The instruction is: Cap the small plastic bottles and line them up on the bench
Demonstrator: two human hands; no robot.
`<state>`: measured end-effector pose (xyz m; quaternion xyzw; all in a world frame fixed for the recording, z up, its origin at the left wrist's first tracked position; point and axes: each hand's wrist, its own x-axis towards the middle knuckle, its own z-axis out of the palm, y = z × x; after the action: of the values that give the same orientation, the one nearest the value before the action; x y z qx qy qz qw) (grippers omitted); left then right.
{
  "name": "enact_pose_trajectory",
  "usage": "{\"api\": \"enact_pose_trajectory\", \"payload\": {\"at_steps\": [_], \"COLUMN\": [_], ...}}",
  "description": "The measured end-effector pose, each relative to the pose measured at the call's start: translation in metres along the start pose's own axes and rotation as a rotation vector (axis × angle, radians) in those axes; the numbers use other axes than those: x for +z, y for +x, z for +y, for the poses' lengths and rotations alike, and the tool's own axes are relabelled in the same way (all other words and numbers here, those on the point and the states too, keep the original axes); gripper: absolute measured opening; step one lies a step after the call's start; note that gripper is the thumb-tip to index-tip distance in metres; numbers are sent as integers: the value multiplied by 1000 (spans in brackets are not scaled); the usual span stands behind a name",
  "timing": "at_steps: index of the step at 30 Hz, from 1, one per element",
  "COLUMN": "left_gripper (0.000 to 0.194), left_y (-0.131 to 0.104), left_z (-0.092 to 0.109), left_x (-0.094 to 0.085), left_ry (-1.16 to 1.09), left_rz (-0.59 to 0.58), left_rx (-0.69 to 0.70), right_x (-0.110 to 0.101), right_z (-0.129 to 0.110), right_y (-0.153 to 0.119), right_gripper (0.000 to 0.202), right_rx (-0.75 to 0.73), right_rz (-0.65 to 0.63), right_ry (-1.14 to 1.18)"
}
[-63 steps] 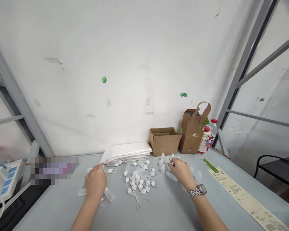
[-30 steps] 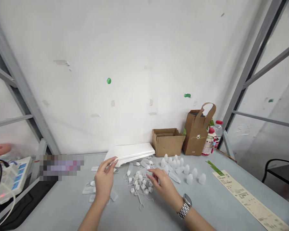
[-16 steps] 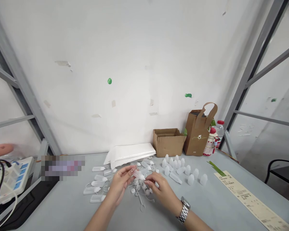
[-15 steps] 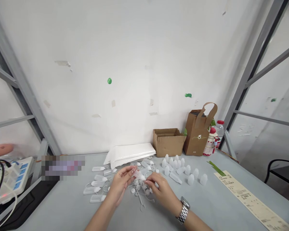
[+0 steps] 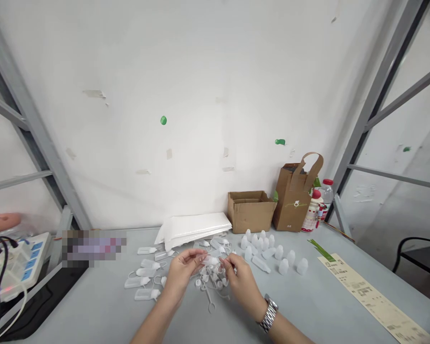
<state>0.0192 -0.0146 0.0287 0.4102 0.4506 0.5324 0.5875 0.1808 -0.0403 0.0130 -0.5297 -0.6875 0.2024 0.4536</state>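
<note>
A small translucent squeeze bottle [image 5: 210,261] lies sideways between my hands. My left hand [image 5: 181,274] is closed on its body with thumb and fingers. At the nozzle end, my right hand [image 5: 244,281] is pinched; whatever sits between its fingertips is too small to make out. Below the bottle is a pile of white caps with ring straps [image 5: 209,281]. Several capped bottles [image 5: 146,294] lie to the left of my left hand, and more lie behind the pile. Right of my right hand are several uncapped bottles, most standing, with one bottle [image 5: 261,265] on its side.
White padded envelopes [image 5: 197,227] lie by the wall, beside an open cardboard box [image 5: 253,217]. A brown paper bag [image 5: 292,205] and drink bottles [image 5: 312,215] stand at the back right. A paper strip [image 5: 369,296] lies right; a power strip [image 5: 34,263] is left.
The bottle has turned more level, and both hands have shifted slightly. My right fingertips have moved a little up and to the right, at the nozzle end.
</note>
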Motion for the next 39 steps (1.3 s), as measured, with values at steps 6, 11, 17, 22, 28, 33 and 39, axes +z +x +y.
{"api": "enact_pose_trajectory", "payload": {"at_steps": [6, 11, 17, 22, 28, 33, 39], "left_gripper": [36, 36, 37, 34, 23, 20, 29], "left_y": [-2, 2, 2, -3, -6, -5, -2], "left_z": [-3, -2, 6, 6, 4, -4, -9], "left_x": [2, -6, -11, -1, 6, 3, 3], "left_ry": [27, -30, 9, 113, 147, 174, 141], "left_rz": [13, 52, 86, -27, -119, -86, -1], "left_rx": [56, 52, 72, 108, 154, 132, 24], "right_x": [5, 6, -4, -16, -10, -6, -1], "right_z": [2, 4, 6, 1, -4, -3, 0], "right_y": [3, 3, 7, 9, 4, 2, -2], "right_gripper": [40, 43, 40, 31, 37, 32, 16], "right_rx": [163, 180, 177, 29, -10, 78, 19], "right_rz": [10, 33, -29, 4, -162, -193, -133], "right_ry": [234, 245, 264, 228, 139, 179, 156]}}
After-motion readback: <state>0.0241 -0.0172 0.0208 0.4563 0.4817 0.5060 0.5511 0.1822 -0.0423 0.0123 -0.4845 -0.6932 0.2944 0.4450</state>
